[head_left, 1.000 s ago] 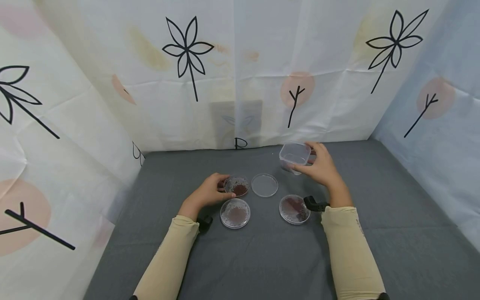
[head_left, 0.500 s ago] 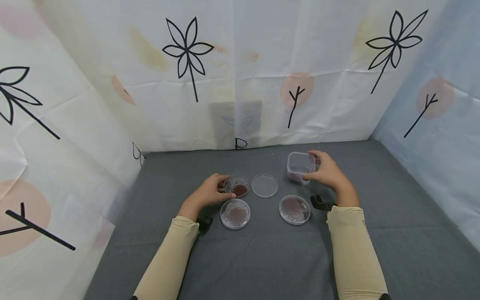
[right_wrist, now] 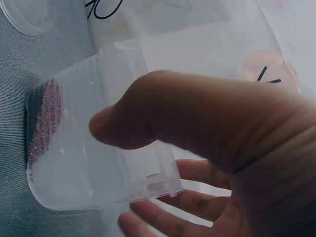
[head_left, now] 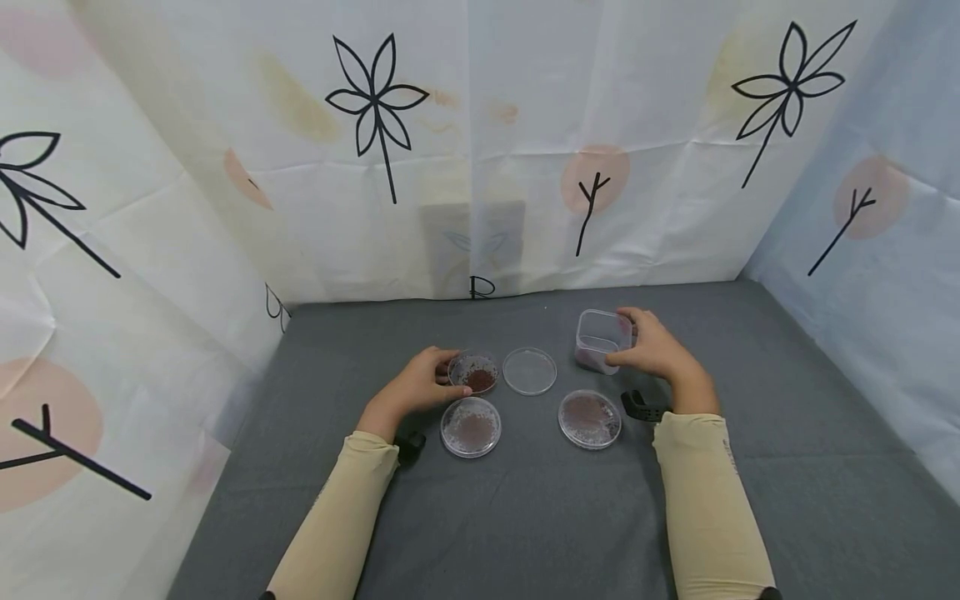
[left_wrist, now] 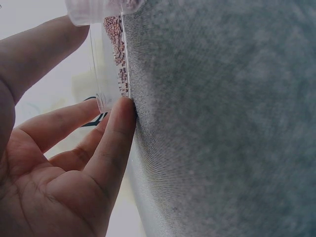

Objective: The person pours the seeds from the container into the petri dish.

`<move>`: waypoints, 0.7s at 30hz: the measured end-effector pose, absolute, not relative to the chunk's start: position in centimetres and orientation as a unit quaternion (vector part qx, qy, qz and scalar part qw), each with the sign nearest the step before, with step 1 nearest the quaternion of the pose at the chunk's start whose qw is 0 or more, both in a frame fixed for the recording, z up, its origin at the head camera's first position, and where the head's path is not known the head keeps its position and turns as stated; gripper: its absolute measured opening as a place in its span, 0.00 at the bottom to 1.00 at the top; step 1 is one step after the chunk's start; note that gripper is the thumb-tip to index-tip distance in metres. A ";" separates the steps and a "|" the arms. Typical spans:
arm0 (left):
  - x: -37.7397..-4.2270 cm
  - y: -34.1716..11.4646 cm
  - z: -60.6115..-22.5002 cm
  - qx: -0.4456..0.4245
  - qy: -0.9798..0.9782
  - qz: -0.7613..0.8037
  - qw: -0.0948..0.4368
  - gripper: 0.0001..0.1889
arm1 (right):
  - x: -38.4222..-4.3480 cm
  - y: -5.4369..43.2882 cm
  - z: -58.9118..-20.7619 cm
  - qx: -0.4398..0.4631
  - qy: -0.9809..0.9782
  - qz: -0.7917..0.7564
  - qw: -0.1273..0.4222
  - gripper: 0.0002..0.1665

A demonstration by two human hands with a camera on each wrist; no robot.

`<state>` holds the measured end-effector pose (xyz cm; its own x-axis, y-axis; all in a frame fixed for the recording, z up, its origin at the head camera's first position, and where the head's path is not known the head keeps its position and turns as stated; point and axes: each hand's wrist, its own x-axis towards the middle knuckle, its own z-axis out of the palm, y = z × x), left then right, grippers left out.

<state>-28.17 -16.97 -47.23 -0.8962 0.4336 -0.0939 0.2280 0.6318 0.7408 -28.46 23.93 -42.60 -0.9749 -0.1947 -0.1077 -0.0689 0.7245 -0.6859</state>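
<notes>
My left hand [head_left: 415, 383] holds the edge of an uncovered petri dish [head_left: 481, 381] between thumb and fingers. Small reddish-brown grains show in that dish in the left wrist view, where it stands on the grey cloth. On the right, my right hand [head_left: 656, 350] grips a clear square plastic tub [right_wrist: 94, 163], thumb on the near side and fingers on the far side. The tub stands upright at the cloth, with reddish grains heaped low along one side. Between the hands lies a clear round lid [head_left: 529, 372].
Nearer me, two covered petri dishes with reddish grains lie on the grey cloth [head_left: 525, 525]: one left dish [head_left: 470, 427] just in front of the left hand, one right dish [head_left: 589, 420] beside the right wrist strap. A printed white curtain [head_left: 510, 100] rises behind.
My right hand has brought the tub down, nearer me and slightly right, from a tilted hold to upright at the cloth. My left hand and its dish have stayed put.
</notes>
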 end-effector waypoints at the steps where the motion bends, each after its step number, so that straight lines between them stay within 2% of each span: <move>1: -28.2 -17.0 -47.2 0.188 0.893 0.387 0.131 0.42 | -28.5 23.9 -42.5 -0.075 0.926 -0.358 0.087 0.60; 9: -28.2 -17.0 -47.1 0.198 0.890 0.391 0.127 0.41 | -28.2 22.7 -41.0 -0.102 0.946 -0.306 0.037 0.64; 15: -28.3 -17.2 -47.3 0.197 0.892 0.387 0.126 0.42 | -27.8 19.7 -39.8 -0.149 0.933 -0.328 -0.001 0.54; 21: -28.2 -17.1 -47.2 0.194 0.892 0.387 0.130 0.41 | -27.6 16.2 -40.5 -0.212 0.912 -0.352 0.007 0.47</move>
